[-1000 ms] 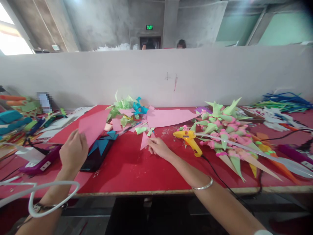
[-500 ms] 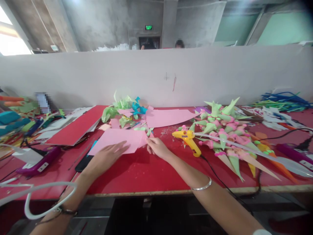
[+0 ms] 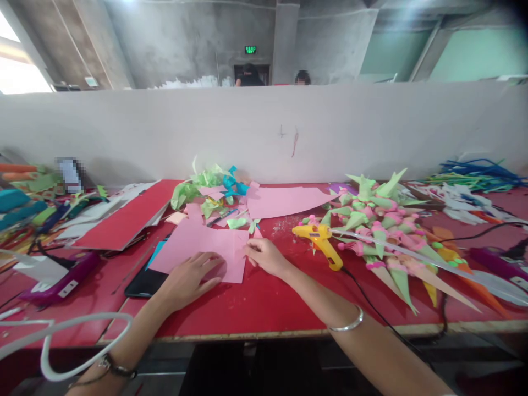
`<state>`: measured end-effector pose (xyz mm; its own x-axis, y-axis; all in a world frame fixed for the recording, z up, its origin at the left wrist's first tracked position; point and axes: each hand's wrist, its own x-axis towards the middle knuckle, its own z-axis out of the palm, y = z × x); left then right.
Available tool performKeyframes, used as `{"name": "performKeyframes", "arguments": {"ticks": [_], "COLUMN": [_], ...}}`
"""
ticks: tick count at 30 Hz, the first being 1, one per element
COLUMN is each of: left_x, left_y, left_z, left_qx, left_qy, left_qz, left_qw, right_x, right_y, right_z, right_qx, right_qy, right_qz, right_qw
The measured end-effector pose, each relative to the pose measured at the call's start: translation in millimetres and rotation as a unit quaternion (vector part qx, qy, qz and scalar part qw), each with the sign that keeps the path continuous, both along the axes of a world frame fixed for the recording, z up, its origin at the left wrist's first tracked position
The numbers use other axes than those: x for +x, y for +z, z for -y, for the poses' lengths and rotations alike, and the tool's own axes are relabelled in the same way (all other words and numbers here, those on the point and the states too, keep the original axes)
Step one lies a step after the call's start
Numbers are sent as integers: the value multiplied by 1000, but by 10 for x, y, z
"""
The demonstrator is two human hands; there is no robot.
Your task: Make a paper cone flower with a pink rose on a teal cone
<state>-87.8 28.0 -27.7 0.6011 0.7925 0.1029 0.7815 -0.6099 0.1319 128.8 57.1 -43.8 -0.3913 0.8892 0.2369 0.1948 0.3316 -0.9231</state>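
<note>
A sheet of pink paper (image 3: 181, 236) lies on the red table in front of me, with a paler strip (image 3: 240, 242) along its right side. My left hand (image 3: 193, 278) rests flat on the sheet's lower part, fingers spread. At the right edge my right hand (image 3: 264, 256) has thumb and fingertips pinched together on the paper; the exact grip is partly hidden. Under the sheet's left side a black phone (image 3: 144, 283) sticks out. To the right of my right hand lies a yellow glue gun (image 3: 317, 239) with a clear glue stick (image 3: 379, 242) in its back.
Finished pink and green paper cones (image 3: 379, 220) are heaped on the right. Behind the sheet lie a larger pink piece (image 3: 284, 202) and green scraps (image 3: 206, 176). A red board (image 3: 132, 214), a purple power strip (image 3: 61, 278) and a white cable (image 3: 86, 319) are on the left.
The pink sheet's right part, angled before, now lies flatter and squarer. My left hand has slid slightly right and nearer me, and my right hand has shifted a little towards me.
</note>
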Motion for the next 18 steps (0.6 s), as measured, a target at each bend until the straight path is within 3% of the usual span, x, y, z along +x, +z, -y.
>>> {"name": "performKeyframes", "arguments": {"ticks": [7,14,18], "left_x": [78,-102,-82], "left_y": [75,311,400], "left_z": [-94,-456,-502], "left_qx": [-16,25,51], "left_qy": [18,185,196], "left_qz": [24,69,144], "left_qw": [999,980,969], "right_x": [12,-11,-16], "right_y": [-23,-42,-22], "right_z": [4,15,25], "right_qx": [2,4,15], "right_qy": [11,18,8], "right_qz": [18,33,36], "right_qw": [1000,999,999]}}
